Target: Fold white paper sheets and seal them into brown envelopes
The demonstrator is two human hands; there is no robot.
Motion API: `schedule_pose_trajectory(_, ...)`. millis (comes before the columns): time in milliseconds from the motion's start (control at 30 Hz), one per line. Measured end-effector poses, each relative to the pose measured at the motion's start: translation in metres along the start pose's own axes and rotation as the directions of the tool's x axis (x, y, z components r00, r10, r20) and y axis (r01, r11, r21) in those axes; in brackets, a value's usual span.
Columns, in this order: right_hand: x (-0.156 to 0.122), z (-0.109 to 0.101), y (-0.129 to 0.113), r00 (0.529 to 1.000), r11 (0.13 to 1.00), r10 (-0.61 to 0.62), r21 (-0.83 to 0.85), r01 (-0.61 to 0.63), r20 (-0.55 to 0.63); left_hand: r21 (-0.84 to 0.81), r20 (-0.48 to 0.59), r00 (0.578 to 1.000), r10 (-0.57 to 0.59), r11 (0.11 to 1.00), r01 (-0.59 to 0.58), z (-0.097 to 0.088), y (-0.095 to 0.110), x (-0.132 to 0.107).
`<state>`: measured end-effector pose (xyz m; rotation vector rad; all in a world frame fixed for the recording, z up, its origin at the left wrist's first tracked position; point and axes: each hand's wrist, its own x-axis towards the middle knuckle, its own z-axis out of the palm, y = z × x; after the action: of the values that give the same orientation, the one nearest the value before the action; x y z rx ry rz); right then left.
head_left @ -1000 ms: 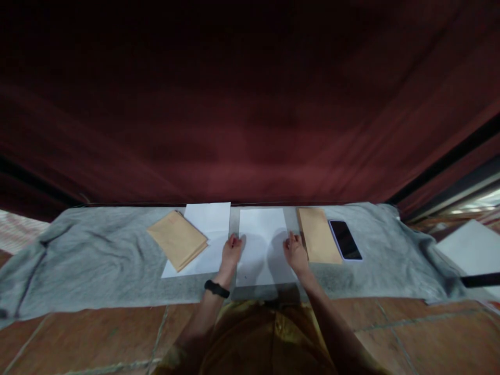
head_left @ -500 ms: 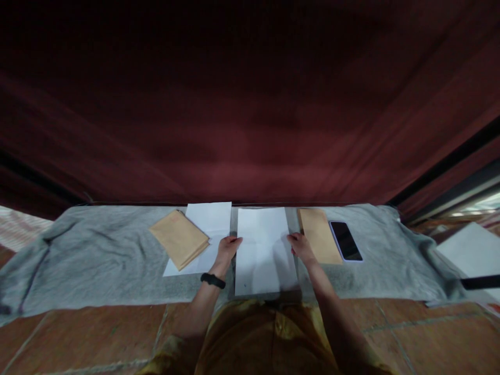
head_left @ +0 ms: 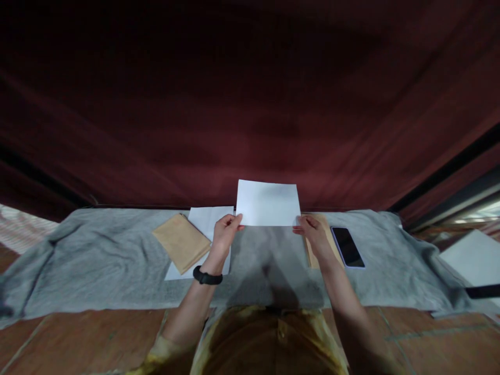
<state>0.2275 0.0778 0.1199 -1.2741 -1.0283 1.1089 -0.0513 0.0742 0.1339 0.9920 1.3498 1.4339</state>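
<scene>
A white sheet of paper (head_left: 267,203) is raised above the grey cloth, its upper part in front of the dark red fabric. My left hand (head_left: 225,232) pinches its lower left corner, and a black band circles that wrist. At the lower right corner, my right hand (head_left: 312,233) grips the same sheet between thumb and fingers. It looks like a short, wide rectangle; whether it is folded or only tilted, I cannot tell. Under my right hand lies a brown envelope (head_left: 332,239), partly hidden. More brown envelopes (head_left: 182,244) rest on other white paper (head_left: 209,219) to the left.
A phone with a pale purple edge (head_left: 347,247) lies right of the envelope. Grey cloth (head_left: 109,255) covers the low surface. Dark red fabric (head_left: 250,130) rises behind it. Tiled floor (head_left: 89,341) shows in front, and a white panel (head_left: 472,258) stands at the far right.
The white sheet, which lay flat on the cloth between my hands, is now lifted up and away from me. Both hands have moved up slightly, now at its lower corners.
</scene>
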Motion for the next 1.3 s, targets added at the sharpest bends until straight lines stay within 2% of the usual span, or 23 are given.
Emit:
schedule_pose_trajectory(100,-0.015,-0.002,0.019,1.000,0.999,-0.014,-0.042,0.014,-0.009,0.045,-0.044,0.999,-0.020,0.999,0.022,-0.006,-0.021,-0.018)
schedule_pose_trajectory(267,-0.043,-0.009,0.076,0.993,0.972,0.105,-0.207,-0.112,-0.044,0.175,-0.105,0.986,-0.127,0.974,0.144,-0.015,-0.078,-0.051)
schedule_pose_trajectory(333,-0.055,-0.013,0.094,0.990,0.957,0.133,-0.256,-0.139,-0.043,0.197,-0.098,0.984,-0.150,0.966,0.167,-0.018,-0.099,-0.061)
schedule_pose_trajectory(467,-0.078,-0.021,0.113,0.987,0.935,0.159,-0.315,-0.160,-0.028,0.203,-0.052,0.990,-0.128,0.970,0.136,-0.024,-0.125,-0.075)
schedule_pose_trajectory(567,-0.091,-0.025,0.121,0.994,0.888,0.108,-0.445,-0.112,-0.034,0.349,-0.005,0.997,-0.073,0.934,0.070,-0.028,-0.132,-0.081)
schedule_pose_trajectory(667,-0.101,-0.025,0.125,0.999,0.792,-0.008,-0.610,-0.027,-0.054,0.531,0.053,0.999,0.003,0.847,-0.031,-0.030,-0.134,-0.084)
schedule_pose_trajectory(833,-0.110,-0.021,0.124,0.989,0.530,-0.149,-0.845,0.069,-0.012,0.745,0.143,0.986,0.082,0.648,-0.162,-0.031,-0.134,-0.088)
schedule_pose_trajectory(933,-0.103,-0.007,0.121,0.946,0.448,-0.287,-0.852,0.273,0.152,0.869,0.180,0.971,0.159,0.437,-0.233,-0.027,-0.129,-0.096)
schedule_pose_trajectory(1033,-0.090,0.020,0.122,0.870,0.390,-0.378,-0.797,0.461,0.317,0.897,0.306,0.912,0.273,0.237,-0.372,-0.009,-0.125,-0.099)
schedule_pose_trajectory(1100,-0.081,0.039,0.126,0.850,0.333,-0.374,-0.802,0.496,0.371,0.852,0.434,0.853,0.289,0.176,-0.493,0.008,-0.126,-0.094)
schedule_pose_trajectory(1167,-0.073,0.052,0.132,0.852,0.265,-0.330,-0.826,0.497,0.407,0.816,0.519,0.818,0.247,0.141,-0.561,0.025,-0.131,-0.085)
schedule_pose_trajectory(1233,-0.065,0.057,0.138,0.863,0.208,-0.289,-0.852,0.480,0.415,0.817,0.540,0.820,0.192,0.114,-0.565,0.035,-0.139,-0.076)
schedule_pose_trajectory(1300,-0.059,0.053,0.143,0.870,0.171,-0.282,-0.871,0.460,0.404,0.834,0.525,0.835,0.166,0.094,-0.544,0.038,-0.146,-0.070)
